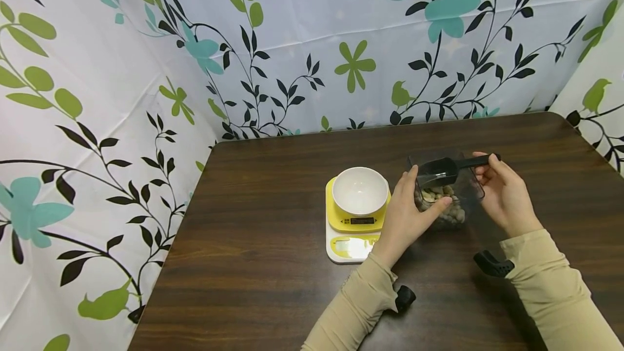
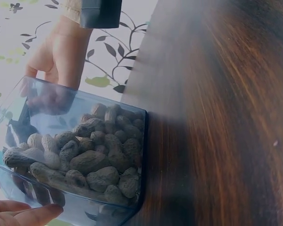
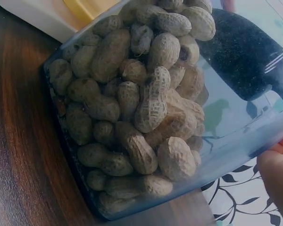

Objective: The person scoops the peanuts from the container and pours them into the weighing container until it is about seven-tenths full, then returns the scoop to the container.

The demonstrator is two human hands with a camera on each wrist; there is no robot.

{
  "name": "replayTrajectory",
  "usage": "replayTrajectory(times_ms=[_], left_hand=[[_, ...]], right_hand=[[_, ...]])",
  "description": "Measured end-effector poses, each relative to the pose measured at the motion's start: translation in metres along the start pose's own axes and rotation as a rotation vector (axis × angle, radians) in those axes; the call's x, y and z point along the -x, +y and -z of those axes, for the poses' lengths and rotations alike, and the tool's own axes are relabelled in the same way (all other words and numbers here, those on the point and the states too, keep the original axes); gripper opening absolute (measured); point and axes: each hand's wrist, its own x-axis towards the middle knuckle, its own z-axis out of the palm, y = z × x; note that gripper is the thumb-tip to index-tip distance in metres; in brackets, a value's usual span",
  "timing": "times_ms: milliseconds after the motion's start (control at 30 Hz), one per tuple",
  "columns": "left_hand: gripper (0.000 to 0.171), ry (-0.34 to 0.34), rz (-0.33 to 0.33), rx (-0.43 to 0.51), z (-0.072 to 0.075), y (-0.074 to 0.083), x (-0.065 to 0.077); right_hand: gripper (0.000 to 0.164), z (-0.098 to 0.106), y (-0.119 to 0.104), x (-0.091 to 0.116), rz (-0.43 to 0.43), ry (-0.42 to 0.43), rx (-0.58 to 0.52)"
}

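Observation:
A black scoop (image 1: 440, 172) is tilted in the mouth of a clear plastic container (image 2: 145, 141), above the peanuts. My right hand (image 1: 507, 194) pinches the scoop's handle at the container's right rim. On the left side, my left hand (image 1: 407, 213) holds the container, its thumb across the front wall and its fingers along the side. Unshelled peanuts (image 3: 151, 103) fill the lower part of the container. In the right wrist view the scoop's dark blade (image 3: 240, 52) shows through the clear wall, beside the heap.
Just left of the container stands a yellow and white kitchen scale (image 1: 336, 237), partly behind my left hand. On it sits a white bowl (image 1: 359, 191). The dark wooden table (image 1: 244, 242) reaches back to a leaf-patterned curtain (image 1: 302, 15).

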Motion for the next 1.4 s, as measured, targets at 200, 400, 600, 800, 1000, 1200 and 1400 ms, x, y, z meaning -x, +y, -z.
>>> replayTrajectory(times_ms=[200,400,600,800,1000,1200,1400], left_hand=[[0.080,0.006,-0.002,0.012,-0.001,-0.001,0.001],[0.078,0.010,-0.020,0.030,0.000,-0.001,-0.001],[0.079,0.000,-0.035,0.021,0.003,0.001,-0.004],[0.080,-0.017,-0.023,0.016,0.004,0.001,-0.003],[0.081,-0.031,-0.015,0.024,0.002,-0.001,0.000],[0.081,-0.018,-0.032,-0.002,0.002,-0.002,0.000],[0.081,-0.009,-0.031,-0.009,0.003,-0.001,-0.001]], right_hand=[[0.038,-0.004,-0.001,-0.001,0.074,0.013,-0.025],[0.025,-0.015,-0.010,-0.005,0.162,0.025,0.095],[0.019,-0.035,-0.014,-0.012,0.297,0.016,0.320],[0.013,-0.052,-0.015,-0.010,0.386,0.040,0.566],[0.014,-0.055,-0.016,-0.001,0.397,0.118,1.023],[0.016,-0.057,-0.012,0.002,0.396,0.211,1.451],[0.022,-0.054,-0.006,0.000,0.371,0.221,1.606]])
